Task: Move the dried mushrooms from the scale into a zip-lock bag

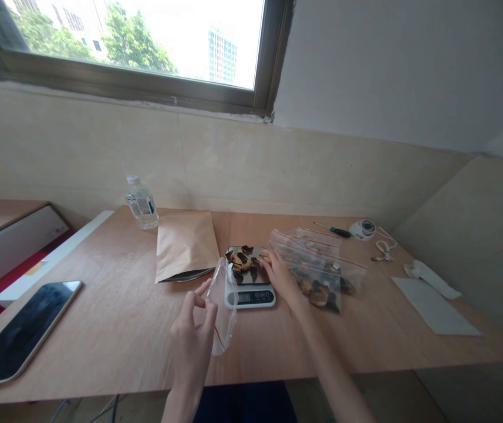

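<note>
A small white kitchen scale (250,297) stands in the middle of the table, with dark and tan dried pieces (243,262) heaped on its plate. In front and to the left of it, my left hand (195,320) pinches the edge of a clear zip bag (225,317), whose mouth faces the scale. My right hand (279,276) reaches over the plate's right side, its fingers bent around a tan piece at the heap's edge. Right of that hand lie filled clear zip bags (319,288) with red seals, overlapping one another.
Left of the scale lies a brown paper pouch (187,244), with a water bottle (142,204) behind it. A tablet (24,332) lies far left. At right are a screwdriver (340,232), a small camera (363,230), a cable (384,251) and a white sheet (436,308).
</note>
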The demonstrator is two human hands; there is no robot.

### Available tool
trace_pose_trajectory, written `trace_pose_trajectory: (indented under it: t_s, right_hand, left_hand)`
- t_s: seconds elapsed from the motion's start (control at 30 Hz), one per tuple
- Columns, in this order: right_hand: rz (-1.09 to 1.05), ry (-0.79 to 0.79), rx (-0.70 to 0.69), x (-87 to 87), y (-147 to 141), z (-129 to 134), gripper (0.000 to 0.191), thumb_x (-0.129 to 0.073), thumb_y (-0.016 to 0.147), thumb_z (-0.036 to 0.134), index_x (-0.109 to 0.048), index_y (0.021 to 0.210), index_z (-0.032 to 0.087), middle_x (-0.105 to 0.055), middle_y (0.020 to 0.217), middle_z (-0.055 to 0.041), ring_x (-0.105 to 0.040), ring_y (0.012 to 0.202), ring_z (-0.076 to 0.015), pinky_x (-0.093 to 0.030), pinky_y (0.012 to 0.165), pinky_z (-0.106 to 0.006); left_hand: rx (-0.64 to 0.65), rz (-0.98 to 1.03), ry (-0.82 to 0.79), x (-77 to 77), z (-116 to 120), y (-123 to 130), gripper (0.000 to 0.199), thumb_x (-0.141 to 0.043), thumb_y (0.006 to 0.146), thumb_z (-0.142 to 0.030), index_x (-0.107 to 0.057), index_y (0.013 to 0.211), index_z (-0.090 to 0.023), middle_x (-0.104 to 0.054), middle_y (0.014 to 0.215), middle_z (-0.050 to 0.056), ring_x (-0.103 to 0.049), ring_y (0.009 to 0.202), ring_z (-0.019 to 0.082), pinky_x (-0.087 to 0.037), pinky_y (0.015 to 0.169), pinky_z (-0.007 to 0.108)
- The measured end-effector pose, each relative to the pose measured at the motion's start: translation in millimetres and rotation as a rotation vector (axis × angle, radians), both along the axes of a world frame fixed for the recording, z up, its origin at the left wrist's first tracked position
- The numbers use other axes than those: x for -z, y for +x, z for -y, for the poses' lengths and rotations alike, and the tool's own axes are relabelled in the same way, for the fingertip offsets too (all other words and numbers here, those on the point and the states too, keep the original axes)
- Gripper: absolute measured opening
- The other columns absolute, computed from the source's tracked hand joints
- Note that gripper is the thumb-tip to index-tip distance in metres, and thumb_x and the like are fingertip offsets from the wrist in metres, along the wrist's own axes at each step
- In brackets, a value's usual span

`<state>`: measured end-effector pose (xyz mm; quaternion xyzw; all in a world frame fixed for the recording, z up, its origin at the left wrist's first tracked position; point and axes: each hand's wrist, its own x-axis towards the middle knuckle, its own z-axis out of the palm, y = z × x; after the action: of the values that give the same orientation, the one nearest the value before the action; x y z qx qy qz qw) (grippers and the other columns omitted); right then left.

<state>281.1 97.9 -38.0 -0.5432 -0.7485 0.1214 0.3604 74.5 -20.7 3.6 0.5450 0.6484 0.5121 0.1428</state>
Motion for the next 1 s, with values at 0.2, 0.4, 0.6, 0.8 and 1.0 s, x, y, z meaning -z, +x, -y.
trace_pose_trajectory:
  t_s: [0.2,0.4,0.6,0.8,1.0]
  right_hand:
    - [-0.321,-0.029,0.023,-39.1,-20,21,0.023,-0.047,0.089,0.032,-0.056,0.106,0.019,-0.063,0.104,-0.0079,-0.060,0.098,-0.0203,-0.046,0.087,-0.035]
    - [-0.558,-0.264,-0.184,-79.6,-61,54,0.028,-0.052,0.087,0.036,-0.058,0.109,0.021,-0.066,0.098,-0.0034,-0.063,0.085,-0.0156,-0.050,0.074,-0.026]
    - [-0.421,-0.258,-0.139,-81.2,-76,68,0.040,-0.062,0.081,0.032,-0.055,0.118,0.021,-0.066,0.104,-0.0054,-0.061,0.069,-0.0125,-0.050,0.063,-0.024]
    - [-0.250,0.151,0.013,-67.0,-62,53,0.028,-0.039,0.093,0.029,-0.061,0.106,0.017,-0.063,0.107,-0.0098,-0.056,0.105,-0.0197,-0.045,0.092,-0.035]
    - [0.148,0.032,0.267,1.3,-68,24,0.060,-0.056,0.083,0.043,-0.046,0.131,0.010,-0.043,0.136,-0.0234,-0.037,0.127,-0.0378,-0.034,0.100,-0.056]
  left_hand:
    - [0.022,0.041,-0.058,-2.3,-9,7,0.020,-0.047,0.082,-0.033,-0.041,0.067,-0.022,-0.067,0.113,0.007,-0.068,0.083,0.020,-0.049,0.056,0.026]
    - [0.061,0.062,-0.034,-0.3,-16,17,0.020,-0.046,0.084,-0.034,-0.043,0.068,-0.022,-0.067,0.114,0.009,-0.065,0.097,0.023,-0.050,0.065,0.029]
    - [0.043,0.143,-0.029,1.9,-14,17,0.022,-0.039,0.088,-0.039,-0.044,0.075,-0.022,-0.065,0.117,0.012,-0.066,0.096,0.024,-0.051,0.073,0.034]
    - [-0.043,0.186,-0.051,6.2,-13,11,0.025,-0.040,0.088,-0.042,-0.040,0.072,-0.023,-0.064,0.119,0.011,-0.064,0.099,0.025,-0.051,0.074,0.036]
    - [-0.040,0.194,-0.038,6.0,-11,10,0.025,-0.038,0.088,-0.042,-0.039,0.072,-0.023,-0.063,0.120,0.012,-0.064,0.100,0.026,-0.050,0.077,0.039]
